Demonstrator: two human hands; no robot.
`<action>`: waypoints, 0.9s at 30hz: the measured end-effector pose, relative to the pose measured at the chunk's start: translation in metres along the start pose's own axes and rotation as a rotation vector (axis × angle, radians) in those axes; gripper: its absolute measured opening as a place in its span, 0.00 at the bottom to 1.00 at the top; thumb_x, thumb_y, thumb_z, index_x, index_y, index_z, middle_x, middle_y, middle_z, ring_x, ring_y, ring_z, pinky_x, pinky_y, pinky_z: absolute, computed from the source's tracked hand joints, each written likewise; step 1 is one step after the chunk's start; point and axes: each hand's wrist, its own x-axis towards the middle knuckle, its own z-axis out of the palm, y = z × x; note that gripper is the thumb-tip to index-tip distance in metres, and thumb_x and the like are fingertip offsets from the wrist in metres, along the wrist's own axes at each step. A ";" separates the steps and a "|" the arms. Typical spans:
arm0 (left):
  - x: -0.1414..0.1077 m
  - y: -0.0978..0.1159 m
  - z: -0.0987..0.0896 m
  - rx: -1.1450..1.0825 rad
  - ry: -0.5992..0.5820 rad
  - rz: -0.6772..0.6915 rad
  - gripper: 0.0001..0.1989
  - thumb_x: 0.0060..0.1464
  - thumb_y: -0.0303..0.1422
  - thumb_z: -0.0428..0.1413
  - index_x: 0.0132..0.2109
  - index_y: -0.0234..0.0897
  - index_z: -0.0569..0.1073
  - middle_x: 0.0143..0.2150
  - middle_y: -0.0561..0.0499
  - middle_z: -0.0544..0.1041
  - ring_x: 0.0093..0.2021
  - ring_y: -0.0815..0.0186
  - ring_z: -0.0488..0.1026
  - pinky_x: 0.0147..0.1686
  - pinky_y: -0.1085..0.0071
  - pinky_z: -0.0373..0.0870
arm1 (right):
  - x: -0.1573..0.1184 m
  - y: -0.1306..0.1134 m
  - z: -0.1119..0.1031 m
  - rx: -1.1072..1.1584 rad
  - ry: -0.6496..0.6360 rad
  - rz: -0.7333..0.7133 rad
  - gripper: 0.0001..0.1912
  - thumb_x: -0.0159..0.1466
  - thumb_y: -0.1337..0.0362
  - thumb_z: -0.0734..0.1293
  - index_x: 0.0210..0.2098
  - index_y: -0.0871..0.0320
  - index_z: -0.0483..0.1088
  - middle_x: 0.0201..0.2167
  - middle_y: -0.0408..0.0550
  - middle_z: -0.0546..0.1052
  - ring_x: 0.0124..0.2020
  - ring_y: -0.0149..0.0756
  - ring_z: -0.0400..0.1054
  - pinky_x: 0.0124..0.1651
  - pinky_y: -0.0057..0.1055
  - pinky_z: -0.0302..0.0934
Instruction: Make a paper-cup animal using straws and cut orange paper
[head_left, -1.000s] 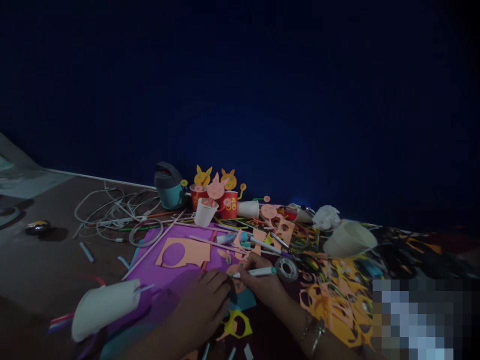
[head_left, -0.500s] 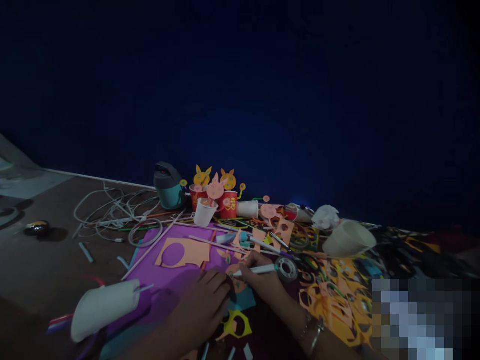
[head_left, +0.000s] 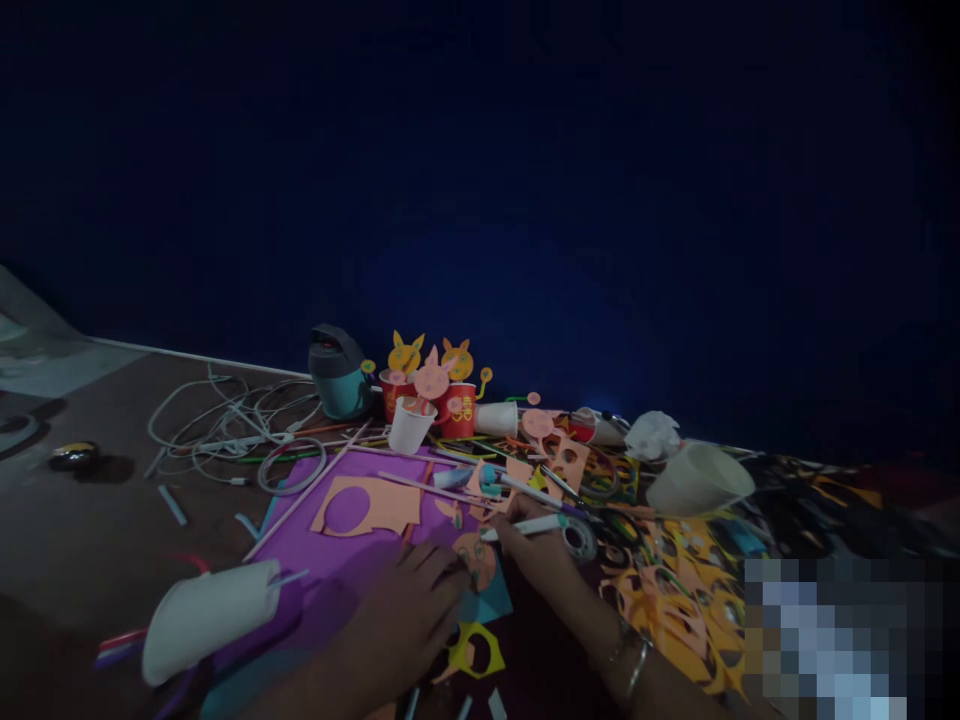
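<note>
Near the middle of the scene, our right hand (head_left: 529,552) pinches a white marker (head_left: 525,527) between thumb and fingers, its tip pointing left just above a pink paper face (head_left: 477,560). That face lies at the near right corner of a purple sheet (head_left: 300,545), partly over a blue paper piece (head_left: 487,600). Our left hand (head_left: 409,612) lies flat with its fingers spread, the fingertips (head_left: 450,572) at the left edge of the pink face, so the two hands sit close on either side of it. A yellow cutout (head_left: 469,650) lies near the left hand, while a tape roll (head_left: 579,540) sits just right of the marker, and a bangle (head_left: 637,670) circles our right wrist. Farther along the purple sheet rests an orange paper with a round hole (head_left: 367,505), and a white cup (head_left: 210,620) lies on its side at the near left. At the far edge, animal cutouts rise from red cups (head_left: 457,408) beside a white cup (head_left: 411,425) and a teal appliance (head_left: 339,372). White cables (head_left: 225,430) tangle on the brown floor (head_left: 90,530) at the left, and orange cut sheets (head_left: 675,610) spread out to the right beneath a large paper cup (head_left: 697,478).
</note>
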 end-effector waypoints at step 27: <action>0.000 0.000 0.001 0.022 0.036 0.011 0.11 0.59 0.31 0.51 0.49 0.45 0.71 0.48 0.51 0.72 0.50 0.61 0.65 0.49 0.64 0.63 | -0.001 -0.001 -0.001 0.011 0.010 0.010 0.14 0.56 0.61 0.64 0.18 0.53 0.56 0.12 0.36 0.61 0.17 0.30 0.54 0.21 0.27 0.49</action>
